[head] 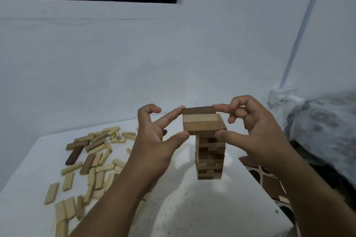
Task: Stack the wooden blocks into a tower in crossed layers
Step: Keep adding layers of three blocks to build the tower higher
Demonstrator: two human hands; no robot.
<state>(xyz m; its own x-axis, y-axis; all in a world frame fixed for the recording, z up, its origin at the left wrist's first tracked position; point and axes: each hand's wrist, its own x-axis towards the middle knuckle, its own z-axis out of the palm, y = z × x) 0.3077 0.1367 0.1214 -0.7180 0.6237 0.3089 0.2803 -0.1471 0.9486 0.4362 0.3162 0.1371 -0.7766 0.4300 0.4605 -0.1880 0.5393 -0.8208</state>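
Observation:
A tower of wooden blocks stands on the white table, built in crossed layers of light and dark wood. Its top layer has three blocks side by side, the far one a dark block. My left hand is at the layer's left side, its index fingertip on the dark block's left end and its thumb at the near left corner. My right hand is at the right side, a fingertip on the dark block's right end and the thumb against the near right corner.
Several loose light and dark blocks lie scattered over the left half of the table. The wall stands close behind. A bed with patterned cloth lies to the right, with tiled floor below the table's right edge.

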